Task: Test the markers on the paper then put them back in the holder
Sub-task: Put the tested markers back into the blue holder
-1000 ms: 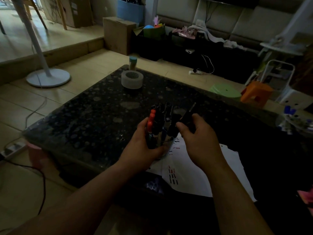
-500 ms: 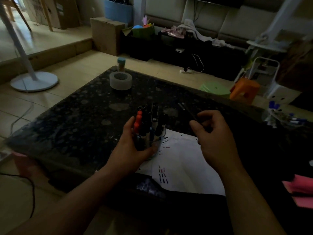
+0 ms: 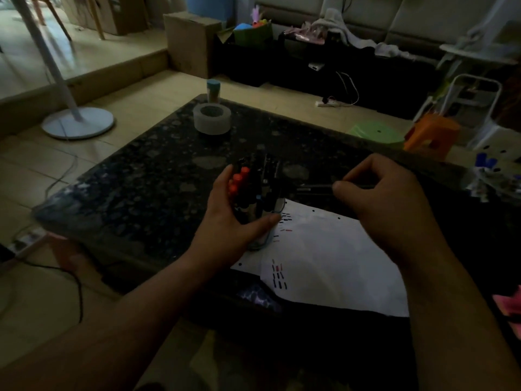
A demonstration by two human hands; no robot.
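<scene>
A clear holder (image 3: 260,239) packed with several markers (image 3: 253,184), some with red caps, stands on the dark speckled table (image 3: 146,187) at the paper's left edge. My left hand (image 3: 231,221) is wrapped around the holder, thumb across its front. My right hand (image 3: 386,201) hovers to the right above the paper's far edge and pinches a thin black marker (image 3: 315,189), which lies level and points left toward the holder. The white paper (image 3: 332,263) carries short red and black test strokes near the holder and at its near left corner.
A roll of tape (image 3: 212,118) and a small teal-lidded jar (image 3: 213,90) sit at the table's far end. A fan base (image 3: 79,122) stands on the floor at left. Green and orange stools (image 3: 431,131) are at right. Something pink (image 3: 510,303) lies at the right edge.
My right hand drew the black marker away from the holder, moved right and turned it level. My left hand kept its grip on the holder.
</scene>
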